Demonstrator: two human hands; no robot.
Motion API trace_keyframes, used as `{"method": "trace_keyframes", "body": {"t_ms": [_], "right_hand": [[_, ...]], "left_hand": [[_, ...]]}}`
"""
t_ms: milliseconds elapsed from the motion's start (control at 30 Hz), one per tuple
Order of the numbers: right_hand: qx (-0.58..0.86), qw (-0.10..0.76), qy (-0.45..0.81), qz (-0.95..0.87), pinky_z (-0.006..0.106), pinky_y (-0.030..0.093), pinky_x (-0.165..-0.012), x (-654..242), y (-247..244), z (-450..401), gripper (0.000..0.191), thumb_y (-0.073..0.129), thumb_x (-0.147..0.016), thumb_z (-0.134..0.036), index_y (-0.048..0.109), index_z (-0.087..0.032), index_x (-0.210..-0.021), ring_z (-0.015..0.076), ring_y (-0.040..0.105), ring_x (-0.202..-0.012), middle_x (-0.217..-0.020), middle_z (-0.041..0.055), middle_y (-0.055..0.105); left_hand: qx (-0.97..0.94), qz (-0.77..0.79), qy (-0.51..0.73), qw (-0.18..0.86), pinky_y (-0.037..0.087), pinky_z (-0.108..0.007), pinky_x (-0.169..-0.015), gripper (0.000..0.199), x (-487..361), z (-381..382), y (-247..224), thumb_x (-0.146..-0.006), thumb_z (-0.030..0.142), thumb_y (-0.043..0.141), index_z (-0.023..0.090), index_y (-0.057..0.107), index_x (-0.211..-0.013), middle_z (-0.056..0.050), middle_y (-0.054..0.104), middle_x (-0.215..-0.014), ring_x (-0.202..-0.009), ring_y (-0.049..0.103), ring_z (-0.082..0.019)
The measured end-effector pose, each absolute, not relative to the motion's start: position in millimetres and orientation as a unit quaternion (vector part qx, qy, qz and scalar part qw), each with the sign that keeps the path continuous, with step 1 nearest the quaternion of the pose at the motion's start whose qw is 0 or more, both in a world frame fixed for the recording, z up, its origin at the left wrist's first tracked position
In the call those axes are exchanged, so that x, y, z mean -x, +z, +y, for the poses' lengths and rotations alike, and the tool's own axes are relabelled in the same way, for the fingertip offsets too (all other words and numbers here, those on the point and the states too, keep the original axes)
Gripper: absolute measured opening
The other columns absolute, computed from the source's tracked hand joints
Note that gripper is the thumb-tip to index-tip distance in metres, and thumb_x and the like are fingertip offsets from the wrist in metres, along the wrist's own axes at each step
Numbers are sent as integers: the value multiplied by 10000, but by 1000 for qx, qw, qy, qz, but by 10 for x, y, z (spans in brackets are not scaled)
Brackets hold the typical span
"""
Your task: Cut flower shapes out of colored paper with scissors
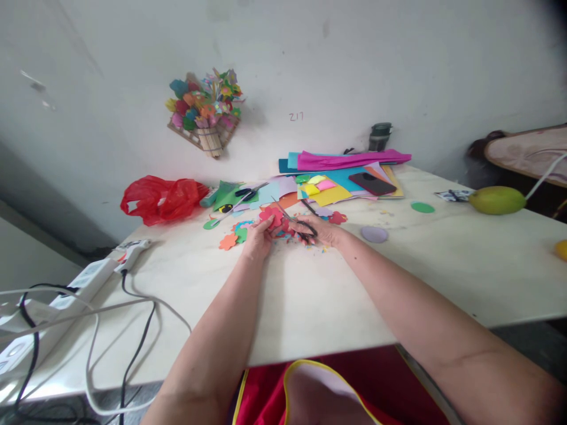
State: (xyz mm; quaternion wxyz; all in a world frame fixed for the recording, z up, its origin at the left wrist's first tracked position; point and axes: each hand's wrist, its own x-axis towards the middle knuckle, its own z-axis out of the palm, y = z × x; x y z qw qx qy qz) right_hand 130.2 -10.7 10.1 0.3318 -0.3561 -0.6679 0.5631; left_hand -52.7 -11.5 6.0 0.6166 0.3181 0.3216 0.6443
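Near the middle of the table, my left hand [260,237] pinches a red paper flower [271,217]. My right hand [323,230] is wrapped round the black handles of a pair of scissors [306,228], whose blades point up and left towards the red flower. Small coloured scraps [315,249] lie below and between the hands. An orange paper flower [228,241] and a green one [241,235] rest left of my left hand. Another red flower [338,218] lies just beyond my right hand.
Coloured sheets [336,195] with a phone [372,183] lie at the back. A red plastic bag [162,200] and second scissors [239,203] are at back left. Power strips [84,286] with cables line the left edge. A yellow-green fruit [497,200] sits at right.
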Motion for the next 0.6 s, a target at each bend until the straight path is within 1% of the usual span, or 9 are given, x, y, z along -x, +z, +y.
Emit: {"method": "trace_keyframes", "body": {"t_ms": [100,233,400,600], "right_hand": [[354,326,566,-670,155,264,-298,-1301,115,-116,359,636,-876,-503,568,-154,-822,63,491,-383,-544,-30,577],[353,323,570,-668,160,264,-301,-1298,130,-131,364,641,-870,-510,558,-160,-821,63,492,-389,-553,-31,580],[345,325,571,-670,160,267,-305,-1301,115,-126,391,640,-861,-538,551,-160,-815,61,493,-397,-570,-24,586],[345,326,571,-670,163,261,-309,-1293,92,-109,361,631,-874,-508,549,-162,-812,63,476,-383,-544,-29,571]], "left_hand": [[-312,316,648,619,606,-263,-658,96,524,-116,59,-677,92,767,125,681,-706,-49,727,-678,-676,732,-189],[-307,314,647,624,612,-273,-663,113,534,-101,45,-678,94,777,130,681,-727,-45,728,-682,-670,732,-189],[-306,312,645,627,611,-267,-644,92,530,-107,54,-684,66,739,133,687,-717,-52,734,-688,-663,726,-187],[-306,316,645,625,607,-274,-659,95,512,-123,78,-674,62,744,133,681,-686,-50,732,-687,-645,714,-175]]}}
